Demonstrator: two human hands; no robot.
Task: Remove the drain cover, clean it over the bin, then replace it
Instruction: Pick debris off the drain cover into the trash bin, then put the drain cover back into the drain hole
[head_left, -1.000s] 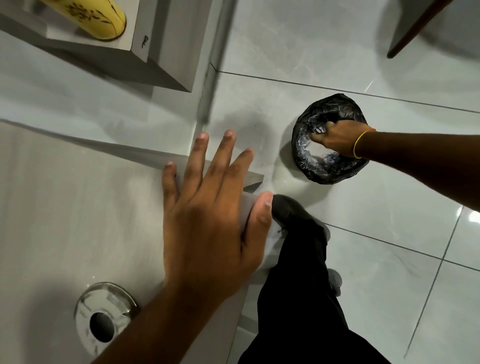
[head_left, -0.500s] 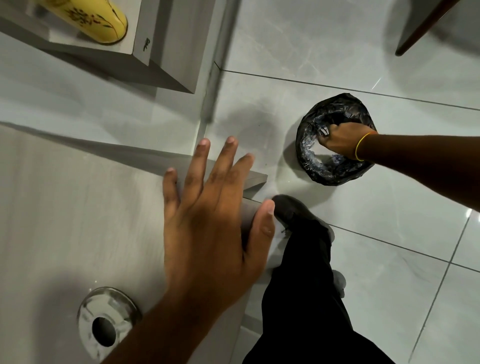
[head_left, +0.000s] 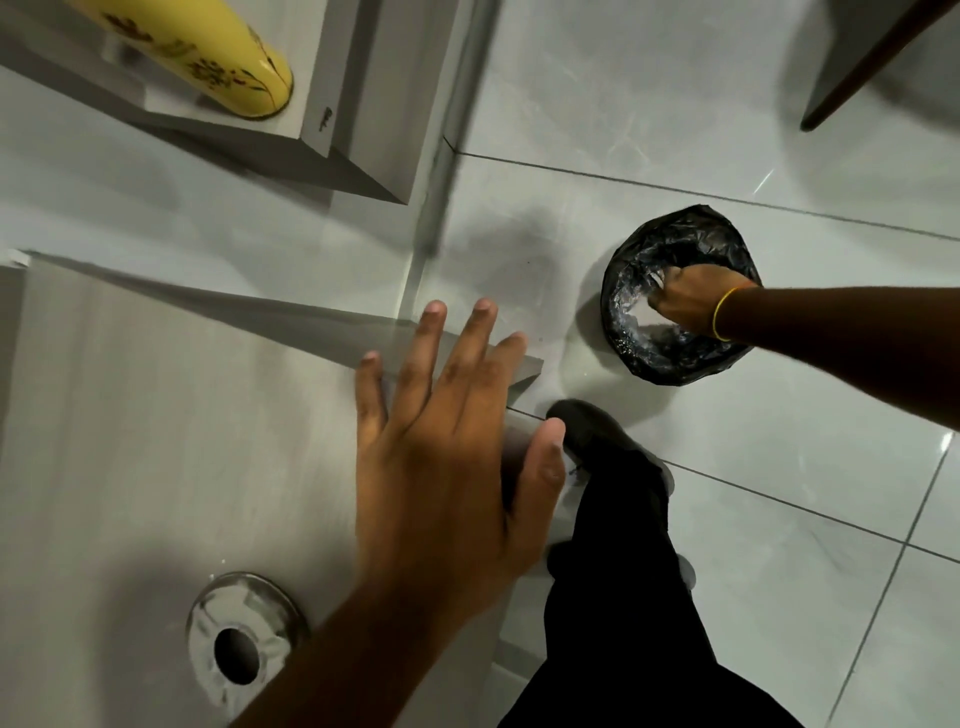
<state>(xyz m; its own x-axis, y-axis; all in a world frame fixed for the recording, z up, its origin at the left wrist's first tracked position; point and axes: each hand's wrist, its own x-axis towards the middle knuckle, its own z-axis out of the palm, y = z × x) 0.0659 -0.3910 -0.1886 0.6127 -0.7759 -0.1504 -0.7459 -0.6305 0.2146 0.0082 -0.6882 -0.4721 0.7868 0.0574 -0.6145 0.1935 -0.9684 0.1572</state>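
The drain (head_left: 236, 656) in the grey basin (head_left: 130, 441) at lower left stands uncovered: a dark hole inside a shiny metal ring. My left hand (head_left: 447, 467) is spread flat and empty over the basin's right corner, its thumb at the edge. My right hand (head_left: 696, 299), with a yellow band on its wrist, reaches down into the mouth of a small round bin (head_left: 670, 364) lined with a black bag on the floor. Its fingers are closed around a small pale metallic piece, the drain cover (head_left: 658, 283), which is mostly hidden by the fingers.
A yellow patterned vase (head_left: 208, 57) lies on a grey shelf (head_left: 358, 93) at upper left. My black trouser leg and dark shoe (head_left: 597, 431) stand on the glossy tiled floor beside the basin. A dark wooden furniture leg (head_left: 872, 67) crosses the top right corner.
My right hand has shifted a little inside the bin's mouth, still closed. My left hand stays spread over the basin corner. The view has drifted slightly.
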